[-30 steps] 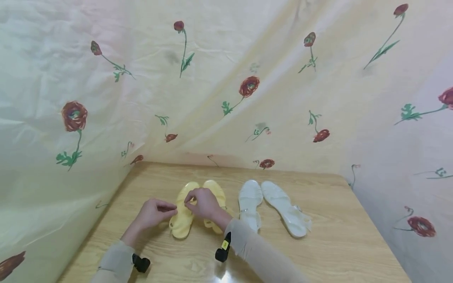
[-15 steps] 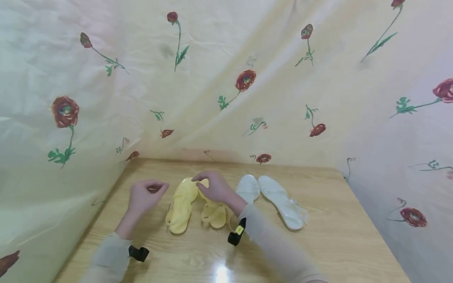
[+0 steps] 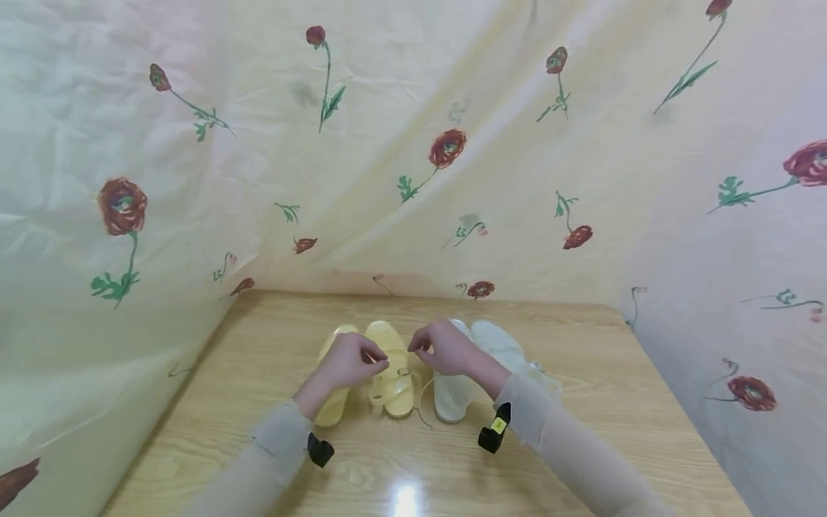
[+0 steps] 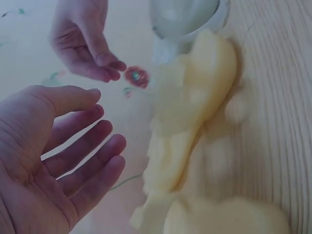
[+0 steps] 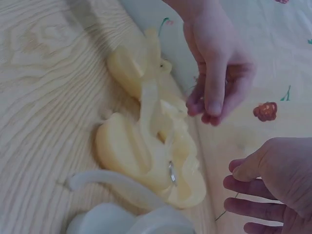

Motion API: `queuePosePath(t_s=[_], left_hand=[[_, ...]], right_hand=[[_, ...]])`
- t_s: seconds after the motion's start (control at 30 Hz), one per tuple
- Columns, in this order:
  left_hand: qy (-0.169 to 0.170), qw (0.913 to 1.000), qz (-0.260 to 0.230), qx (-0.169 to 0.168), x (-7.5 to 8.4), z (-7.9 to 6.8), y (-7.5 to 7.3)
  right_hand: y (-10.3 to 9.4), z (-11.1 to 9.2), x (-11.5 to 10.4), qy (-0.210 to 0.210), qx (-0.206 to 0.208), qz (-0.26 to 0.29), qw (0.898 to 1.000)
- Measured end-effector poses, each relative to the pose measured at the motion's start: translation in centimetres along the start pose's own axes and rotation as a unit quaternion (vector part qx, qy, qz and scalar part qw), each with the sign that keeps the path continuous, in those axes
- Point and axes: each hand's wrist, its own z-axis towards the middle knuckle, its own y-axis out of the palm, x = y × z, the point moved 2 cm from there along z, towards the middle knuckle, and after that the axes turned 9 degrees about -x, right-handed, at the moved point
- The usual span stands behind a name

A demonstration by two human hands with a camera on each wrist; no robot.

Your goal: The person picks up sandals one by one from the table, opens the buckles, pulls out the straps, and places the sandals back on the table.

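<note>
My left hand (image 3: pixel 349 361) hovers above the pair of yellow sandals, its fingers loosely bent and holding nothing. It hides part of the left yellow sandal (image 3: pixel 332 409). The right yellow sandal (image 3: pixel 399 395) lies beside it, with a metal buckle (image 5: pixel 172 173) showing in the right wrist view. My right hand (image 3: pixel 446 348) hangs over the left white sandal (image 3: pixel 450 402), thumb near the fingertips and nothing between them. In the right wrist view its fingers look relaxed. Both hands appear apart from the sandals.
The right white sandal (image 3: pixel 497 342) lies slanted at the right, partly behind my right forearm. A pale loose strap (image 3: pixel 423 406) curves between the yellow and white pairs. The wooden table (image 3: pixel 581 459) ends at a flowered cloth (image 3: pixel 375 179) behind and at both sides.
Both hands have left the left yellow sandal, lifted, and moved right. The left hand is now over the yellow pair, the right hand over the left white sandal. The sandals stay in place.
</note>
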Motion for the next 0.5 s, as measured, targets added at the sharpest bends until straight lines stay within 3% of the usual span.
queuePosePath(t_s=[0.23,0.4,0.5], left_hand=[[-0.013,0.9990,0.039,-0.015,0.6,2.1,2.7],[-0.040,0.9973,0.060,-0.016,0.3,2.4,3.5],[-0.036,0.9972,0.065,-0.013,0.2,2.5,3.7]], right_hand=[[1.8,-0.7,1.2,0.035,-0.001,-0.009,0.999],[3.8,0.0,1.5,0.065,-0.022,-0.006,0.998],[4.6,0.4,1.5,0.075,-0.046,-0.012,0.996]])
